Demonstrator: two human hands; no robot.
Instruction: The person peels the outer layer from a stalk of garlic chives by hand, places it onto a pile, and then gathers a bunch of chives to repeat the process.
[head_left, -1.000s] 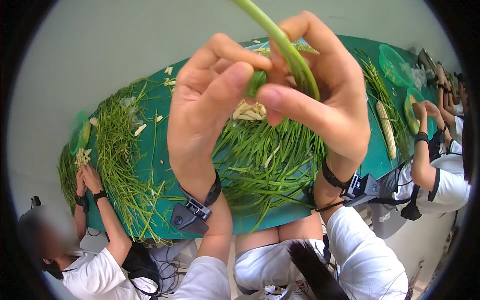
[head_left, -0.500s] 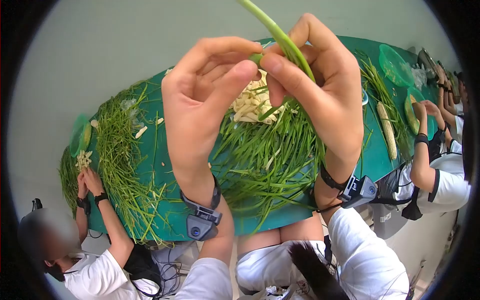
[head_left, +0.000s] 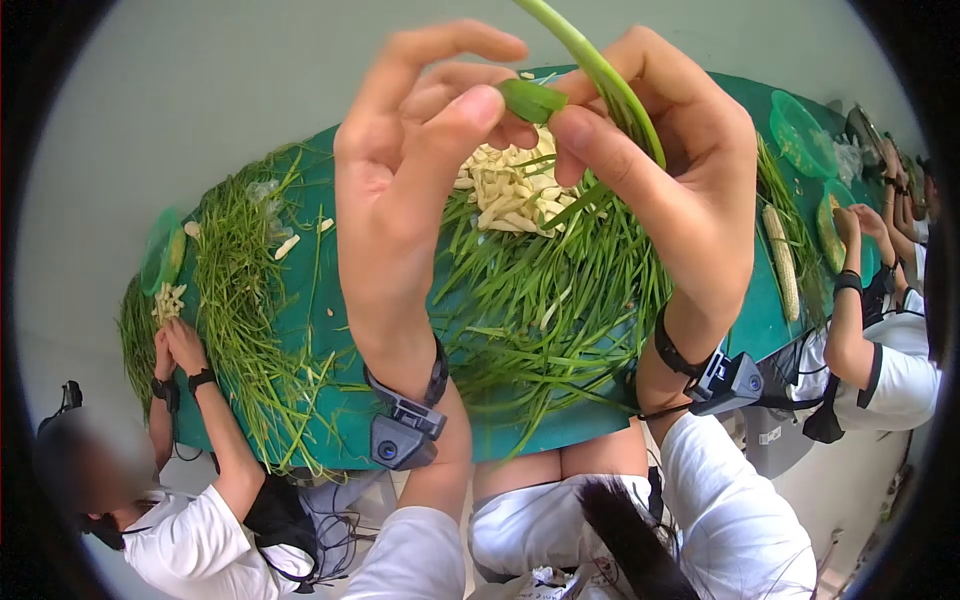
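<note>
My left hand (head_left: 400, 170) is raised above the table, index finger lifted. Its thumb and another finger close on one end of a short, broad green piece (head_left: 533, 101). The thumb of my right hand (head_left: 680, 170) meets the other end of that piece. A long, curved green stalk (head_left: 600, 70) passes through my right hand, gripped behind the thumb, its lower part partly hidden. Beneath both hands lie a heap of pale, elongated pieces (head_left: 510, 185) and a loose pile of thin green stalks (head_left: 560, 290).
The green table (head_left: 300, 310) carries more green stalks (head_left: 240, 320) on the left. A person's hands (head_left: 180, 350) work beside a green basket (head_left: 163, 250). At right lie a corn cob (head_left: 780, 262) and another green basket (head_left: 800, 135), near other people's arms (head_left: 850, 290).
Both hands have drifted slightly apart, my right one to the right with the stalk. My left index finger has lifted, and more of the green piece shows between the hands.
</note>
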